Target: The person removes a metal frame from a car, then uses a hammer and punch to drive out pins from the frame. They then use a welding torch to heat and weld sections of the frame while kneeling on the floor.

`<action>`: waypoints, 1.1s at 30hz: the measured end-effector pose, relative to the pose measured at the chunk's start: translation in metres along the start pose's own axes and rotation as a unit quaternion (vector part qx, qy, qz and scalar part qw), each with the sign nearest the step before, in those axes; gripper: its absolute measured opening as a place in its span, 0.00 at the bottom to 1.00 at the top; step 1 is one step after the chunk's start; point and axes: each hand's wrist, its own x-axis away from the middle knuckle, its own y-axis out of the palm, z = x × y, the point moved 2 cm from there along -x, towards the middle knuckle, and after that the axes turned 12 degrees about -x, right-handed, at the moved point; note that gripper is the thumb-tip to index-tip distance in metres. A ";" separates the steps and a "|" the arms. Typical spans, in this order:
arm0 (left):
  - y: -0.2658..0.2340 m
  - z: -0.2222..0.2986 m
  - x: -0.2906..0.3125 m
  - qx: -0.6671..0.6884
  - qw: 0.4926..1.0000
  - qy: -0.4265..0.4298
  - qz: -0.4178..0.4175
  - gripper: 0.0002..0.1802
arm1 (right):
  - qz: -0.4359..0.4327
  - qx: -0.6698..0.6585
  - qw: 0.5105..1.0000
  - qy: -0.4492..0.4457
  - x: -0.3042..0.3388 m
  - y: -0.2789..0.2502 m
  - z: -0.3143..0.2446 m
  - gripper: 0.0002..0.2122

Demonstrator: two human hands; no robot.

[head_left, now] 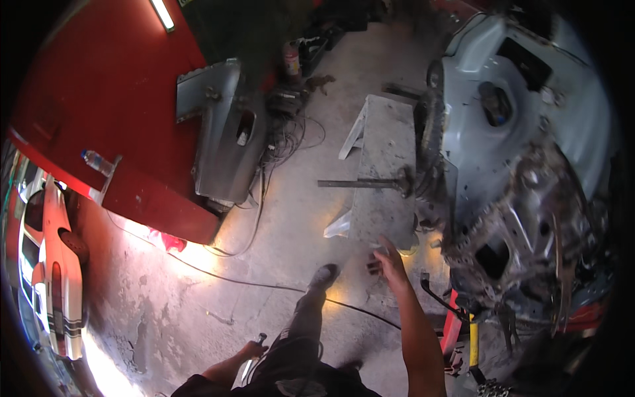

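Observation:
Low by my body on the left, my left hand (250, 350) is closed around a small dark tool with a shiny end (260, 339); its exact kind is unclear. A thin dark cable or hose loops close beside that hand. My right hand (389, 266) reaches forward with fingers apart and nothing visible in it. It is nearest the close end of a long grey bench (383, 142) with splayed legs. Across the bench lies a long metal bar (354, 183) with a thick, rounded head at its right end.
A stripped car body (476, 159) stands on the right, above red (451, 327) and yellow (473, 341) supports. A grey body panel (228, 145) leans by a red surface (126, 99) holding a plastic bottle (97, 162). A black cable (251, 283) crosses the floor around my foot (324, 274).

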 end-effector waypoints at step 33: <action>-0.267 0.313 -0.100 -0.499 0.803 0.270 -0.184 0.15 | 0.634 -0.099 0.759 0.110 0.343 0.284 0.488 0.25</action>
